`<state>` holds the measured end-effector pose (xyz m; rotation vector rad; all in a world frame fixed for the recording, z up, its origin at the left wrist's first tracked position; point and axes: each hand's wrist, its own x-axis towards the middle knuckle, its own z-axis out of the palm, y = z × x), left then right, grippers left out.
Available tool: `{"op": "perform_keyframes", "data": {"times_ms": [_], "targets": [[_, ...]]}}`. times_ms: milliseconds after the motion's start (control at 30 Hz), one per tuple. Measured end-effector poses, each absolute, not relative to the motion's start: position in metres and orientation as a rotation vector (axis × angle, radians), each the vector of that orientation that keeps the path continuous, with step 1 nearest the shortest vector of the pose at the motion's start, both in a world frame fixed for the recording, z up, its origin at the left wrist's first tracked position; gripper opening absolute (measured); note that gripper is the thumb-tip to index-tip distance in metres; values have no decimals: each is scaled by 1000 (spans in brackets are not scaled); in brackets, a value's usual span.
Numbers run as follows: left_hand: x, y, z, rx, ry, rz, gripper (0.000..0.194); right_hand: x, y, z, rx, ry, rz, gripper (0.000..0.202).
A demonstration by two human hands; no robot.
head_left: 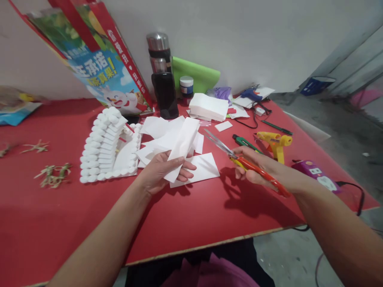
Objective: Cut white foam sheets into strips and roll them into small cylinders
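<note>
My left hand [167, 171] pinches a folded strip of white paper [183, 145] between thumb and fingers, over the middle of the table. In my right hand [251, 163] lies a pair of scissors [260, 172] with red and yellow handles, the blades pointing up and left toward the paper. The blades do not touch the strip. Beneath and behind my left hand are loose white paper pieces [206, 167]. To its left stands a white stepped model [103, 147] with rounded white pieces along its edges.
On the red table [191, 223] are a yellow glue gun [277, 143], a green-handled cutter [245, 142], a purple power strip [317, 175], a paper stack [208, 107] and twig bundles [55, 175]. A black phone [165, 95], thermos [158, 48] and printed bag [104, 67] stand behind.
</note>
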<state>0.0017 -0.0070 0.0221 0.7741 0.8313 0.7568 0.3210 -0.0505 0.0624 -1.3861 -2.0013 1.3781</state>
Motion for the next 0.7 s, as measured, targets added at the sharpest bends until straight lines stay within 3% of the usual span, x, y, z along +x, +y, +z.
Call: {"op": "perform_keyframes", "data": {"times_ms": [333,700], "targets": [[6,-10,21,769,783,739,26,299,-49,72,-1283,-2183,1626,56],[12,-13,20,768,769,692,17,287,-45,72,-1270,-2211,1636,63]]}}
